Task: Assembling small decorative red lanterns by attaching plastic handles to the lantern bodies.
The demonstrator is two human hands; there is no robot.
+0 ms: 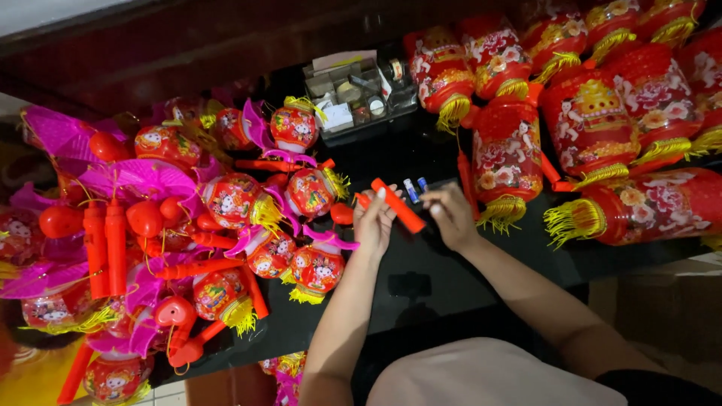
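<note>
My left hand point(374, 219) grips an orange-red plastic stick handle point(398, 205) that slants across the black table point(406, 289). My right hand point(452, 214) pinches something small and dark at the stick's lower end; I cannot tell what it is. Two small blue-and-silver batteries point(414, 188) lie on the table just beyond my fingers. A small red bulb-like piece point(342, 213) sits left of my left hand.
A heap of small round red lanterns with pink fans and red handles point(188, 225) fills the left. Large red cylindrical lanterns with yellow tassels point(594, 113) crowd the right. A compartment box of small parts point(359, 96) stands at the back.
</note>
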